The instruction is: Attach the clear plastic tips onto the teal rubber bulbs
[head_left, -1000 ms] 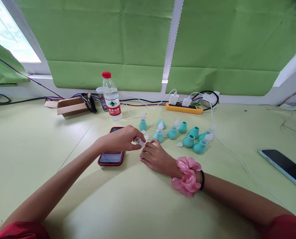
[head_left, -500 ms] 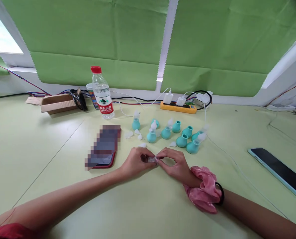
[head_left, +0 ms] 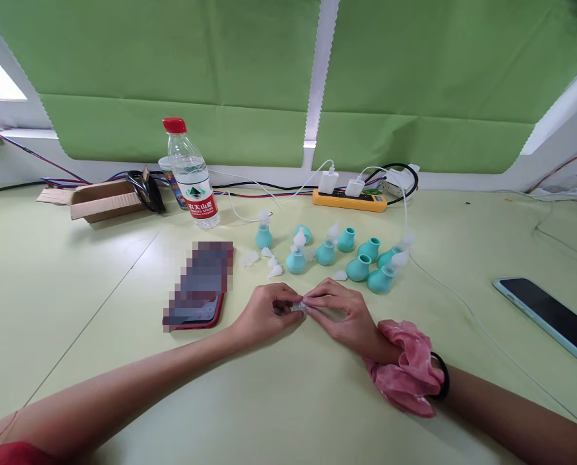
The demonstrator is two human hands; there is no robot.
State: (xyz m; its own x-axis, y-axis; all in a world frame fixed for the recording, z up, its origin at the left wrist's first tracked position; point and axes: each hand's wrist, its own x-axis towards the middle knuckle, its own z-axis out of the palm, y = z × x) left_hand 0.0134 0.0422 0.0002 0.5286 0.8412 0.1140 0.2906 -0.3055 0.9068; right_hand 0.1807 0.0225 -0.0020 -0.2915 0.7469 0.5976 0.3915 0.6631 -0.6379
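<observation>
left hand (head_left: 263, 316) and right hand (head_left: 341, 314) meet fingertip to fingertip low over desk (head_left: 278, 400), both grips pinched shut on small clear plastic piece (head_left: 298, 307) held between them. pink scrunchie (head_left: 407, 374) on right wrist. just beyond hands: cluster of teal bulbs (head_left: 358, 268), some with clear tips, loose white tips (head_left: 274, 271) scattered beside. red-cased phone (head_left: 196, 303) left of hands, screen blurred. water bottle (head_left: 190, 174), cardboard box (head_left: 104, 200), yellow power strip (head_left: 349, 201) along back edge. second phone (head_left: 550, 313) far right.
</observation>
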